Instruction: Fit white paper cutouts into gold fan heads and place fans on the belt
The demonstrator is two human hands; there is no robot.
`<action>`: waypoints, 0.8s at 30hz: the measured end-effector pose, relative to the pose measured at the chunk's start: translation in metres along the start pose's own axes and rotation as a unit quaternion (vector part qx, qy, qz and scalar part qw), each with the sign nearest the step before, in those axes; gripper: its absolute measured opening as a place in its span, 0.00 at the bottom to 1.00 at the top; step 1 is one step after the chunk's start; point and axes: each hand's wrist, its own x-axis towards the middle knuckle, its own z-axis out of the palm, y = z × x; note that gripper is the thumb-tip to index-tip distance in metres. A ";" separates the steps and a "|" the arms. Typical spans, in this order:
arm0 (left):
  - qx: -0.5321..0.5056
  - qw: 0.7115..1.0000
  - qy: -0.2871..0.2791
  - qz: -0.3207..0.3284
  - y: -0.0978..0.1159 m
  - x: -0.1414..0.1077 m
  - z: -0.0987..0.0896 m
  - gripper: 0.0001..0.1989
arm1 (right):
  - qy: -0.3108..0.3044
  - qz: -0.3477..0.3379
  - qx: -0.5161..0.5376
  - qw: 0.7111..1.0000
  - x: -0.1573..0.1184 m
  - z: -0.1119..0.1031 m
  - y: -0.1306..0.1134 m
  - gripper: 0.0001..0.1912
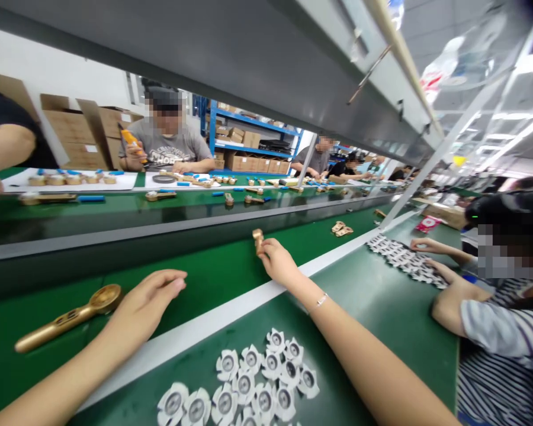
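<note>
My right hand (277,261) reaches over the green belt. Thumb and fingers are closed on a gold-coloured part (257,238), seen nearly end-on, so its full shape is hidden. My left hand (144,302) hangs above the belt at the left, fingers stretched forward and thumb apart, with nothing in it. Beside its wrist lies a gold shell with a round cup end and a long handle (66,319). On the bench below, between my forearms, sit several white finned discs with grey round centres (244,384).
A white rail (213,322) divides bench from belt. Farther along the belt lie small gold parts (342,229). A person at the right (493,307) handles rows of white discs (404,258). A grey overhead panel (249,71) hangs low. Co-workers sit across the line.
</note>
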 end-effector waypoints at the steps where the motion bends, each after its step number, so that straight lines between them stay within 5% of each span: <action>1: -0.092 0.994 -0.017 -0.064 0.007 -0.003 0.004 0.26 | -0.015 -0.055 0.028 0.998 -0.005 0.001 -0.023 0.05; 3: -0.247 0.954 -0.070 -0.154 0.020 -0.010 0.010 0.24 | -0.047 -0.155 0.083 0.983 -0.017 -0.001 -0.067 0.06; 6: -0.385 0.889 -0.143 -0.202 0.030 -0.018 0.018 0.19 | -0.094 -0.270 0.131 0.949 -0.036 -0.011 -0.117 0.08; 9: -0.417 0.876 -0.120 -0.211 0.030 -0.023 0.023 0.14 | -0.126 -0.321 0.173 0.923 -0.048 -0.027 -0.137 0.08; 13: -0.432 0.875 -0.069 -0.209 0.025 -0.021 0.026 0.11 | -0.176 -0.254 0.240 0.920 -0.048 -0.044 -0.130 0.13; 18: -0.414 0.885 -0.077 -0.196 0.016 -0.015 0.021 0.12 | -0.379 -0.172 0.175 0.892 -0.049 -0.045 -0.109 0.14; 24: -0.402 0.890 -0.118 -0.181 0.007 -0.015 0.022 0.18 | -0.404 -0.180 0.238 0.865 -0.051 -0.038 -0.106 0.21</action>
